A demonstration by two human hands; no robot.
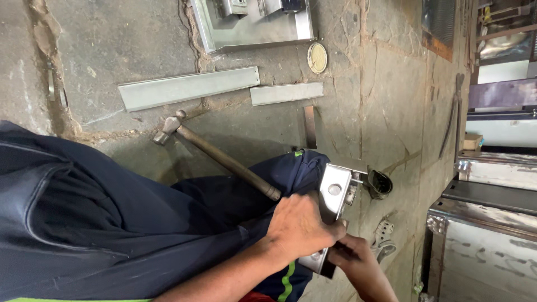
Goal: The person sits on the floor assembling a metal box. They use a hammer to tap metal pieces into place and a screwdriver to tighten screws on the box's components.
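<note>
**Both hands on the steel bracket, hammer parked on my leg**

Starting from the left side of the view: that's my dark blue work clothes, and above them, on the stone floor [386, 100], are two flat offcuts, a long metal strip [187, 88] and a shorter strip [286, 93] just beside its end.

The hammer [224, 159] lies diagonally. Its head is out on the floor near the long strip and the handle runs down across my knee towards my hands. The handle end disappears right at my left hand, and I honestly can't tell if it's touching or just resting on my leg.

My left hand [302, 229] is wrapped over the folded steel bracket [334, 196], fingers curled around its edge. My right hand [358, 263] comes in from the lower side and clamps the bracket's bottom end, though most of those fingers are hidden behind the metal.

The bracket's long axis runs from my hands up past my knee, with the round-hole face pointing at me. The free end sticks out beyond the left hand, so that's the nearer hand to it.

Just past that end there's a dark cup-shaped piece [380, 183], and further right some steel cabinets [486, 223].
</note>
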